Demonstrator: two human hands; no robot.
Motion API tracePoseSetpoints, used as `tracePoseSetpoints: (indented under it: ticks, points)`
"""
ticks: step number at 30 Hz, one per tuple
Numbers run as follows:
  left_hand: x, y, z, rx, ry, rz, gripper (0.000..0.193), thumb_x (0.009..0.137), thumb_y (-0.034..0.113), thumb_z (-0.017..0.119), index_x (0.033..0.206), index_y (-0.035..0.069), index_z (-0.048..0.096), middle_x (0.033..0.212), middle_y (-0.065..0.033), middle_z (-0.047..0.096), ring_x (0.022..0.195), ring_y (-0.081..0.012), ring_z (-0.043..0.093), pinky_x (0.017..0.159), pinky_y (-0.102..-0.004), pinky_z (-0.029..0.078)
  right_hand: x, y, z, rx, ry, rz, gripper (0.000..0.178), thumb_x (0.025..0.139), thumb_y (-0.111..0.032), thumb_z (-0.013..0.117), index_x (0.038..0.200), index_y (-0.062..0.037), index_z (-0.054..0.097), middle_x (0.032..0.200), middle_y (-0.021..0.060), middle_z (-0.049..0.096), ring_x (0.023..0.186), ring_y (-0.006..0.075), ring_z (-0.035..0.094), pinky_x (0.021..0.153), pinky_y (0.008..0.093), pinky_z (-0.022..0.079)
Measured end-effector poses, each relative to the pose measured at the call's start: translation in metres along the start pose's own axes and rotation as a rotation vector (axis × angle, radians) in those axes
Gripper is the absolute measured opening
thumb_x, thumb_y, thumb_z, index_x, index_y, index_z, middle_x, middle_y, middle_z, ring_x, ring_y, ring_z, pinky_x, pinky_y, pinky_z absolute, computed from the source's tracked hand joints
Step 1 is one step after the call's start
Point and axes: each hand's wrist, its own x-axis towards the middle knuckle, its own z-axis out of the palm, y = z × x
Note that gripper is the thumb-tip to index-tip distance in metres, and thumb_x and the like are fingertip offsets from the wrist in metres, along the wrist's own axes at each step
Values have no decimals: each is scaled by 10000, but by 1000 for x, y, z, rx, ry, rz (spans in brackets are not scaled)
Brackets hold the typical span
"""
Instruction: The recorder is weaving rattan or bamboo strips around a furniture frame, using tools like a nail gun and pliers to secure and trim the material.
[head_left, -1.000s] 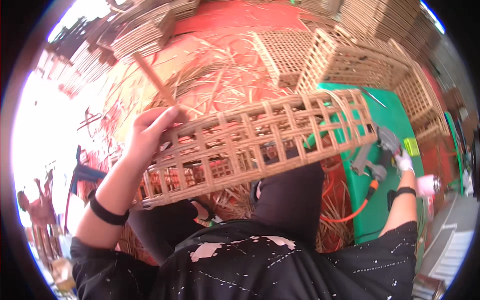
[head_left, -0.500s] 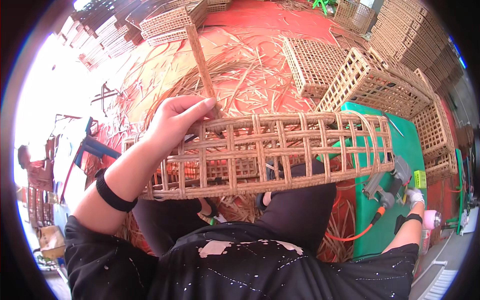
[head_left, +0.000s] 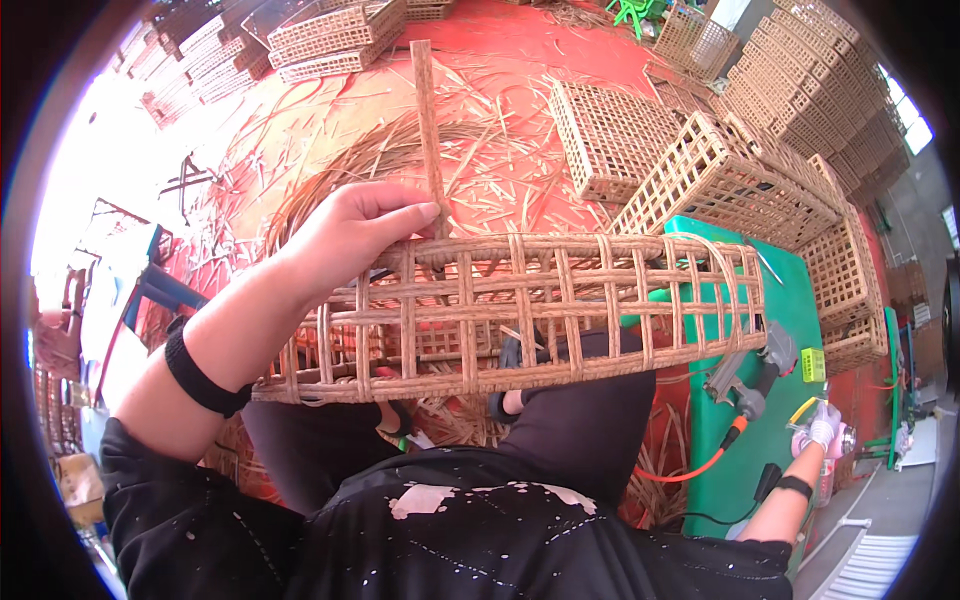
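A woven rattan basket frame (head_left: pixel 560 280) with an open square lattice lies across my lap, its right end over a green table. My left hand (head_left: pixel 365 225) pinches the lower end of a flat brown rattan strip (head_left: pixel 426 120) at the basket's far rim. The strip stands nearly upright. At the right, my right hand (head_left: pixel 824 428), in a white glove, is closed around a tool with a yellow handle (head_left: pixel 803 409). The tool's other end cannot be made out. A grey and black air nail gun (head_left: pixel 765 370) lies on the green table (head_left: pixel 715 440) beside the basket's end.
An orange hose (head_left: pixel 690 472) runs from the nail gun. A small yellow-green box (head_left: pixel 813 365) and a pink bottle (head_left: pixel 802 440) are near my right hand. Finished lattice baskets (head_left: pixel 615 140) stand at the far right. Rattan scraps (head_left: pixel 480 130) litter the red floor.
My right hand has moved nearer to me along the table's right side, with the yellow handle. The strip in my left hand has tipped more upright. The whole view has shifted slightly.
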Motion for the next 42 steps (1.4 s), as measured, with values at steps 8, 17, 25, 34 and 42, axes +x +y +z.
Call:
tracePoseSetpoints:
  ticks: [8, 17, 25, 34, 42]
  points:
    - [-7, 3, 18, 270, 353, 478, 416, 810, 203, 641, 1163, 41, 492, 1085, -75, 566, 994, -168, 541, 865, -305, 422, -191, -224, -15, 367, 139, -659, 313, 848, -177, 618, 1067, 19, 514, 768, 25, 554, 504, 18, 367, 424, 170, 269]
    - [-49, 7, 57, 714, 4, 764, 824, 686, 428, 725, 1302, 29, 350, 1224, -198, 457, 1198, -346, 394, 1019, -444, 292, -416, -392, 58, 705, -706, -896, 218, 779, 51, 619, 960, -28, 525, 792, 20, 574, 615, 51, 542, 546, 188, 492]
    - [-32, -23, 70, 305, -73, 722, 327, 870, 275, 518, 1089, 35, 543, 994, -199, 581, 979, -349, 541, 839, -423, 435, -463, -410, 100, 795, -1111, -957, 319, 765, -36, 683, 1034, -14, 513, 933, 83, 613, 882, 143, 614, 759, 267, 489]
    - [-32, -30, 65, 204, -136, 719, 259, 843, 181, 557, 1042, 15, 565, 930, -184, 592, 904, -318, 576, 844, -398, 439, -453, -401, 123, 483, -1379, -1341, 425, 792, -126, 608, 1178, -30, 458, 1187, 130, 494, 1153, 241, 454, 1002, 376, 319]
    - [21, 10, -14, 351, 267, 407, 338, 816, 349, 581, 909, 34, 661, 764, -109, 621, 628, -152, 582, 645, -300, 479, -418, -403, 111, 642, -1141, -975, 178, 812, -87, 575, 968, -14, 531, 862, 63, 587, 795, 170, 593, 727, 317, 476]
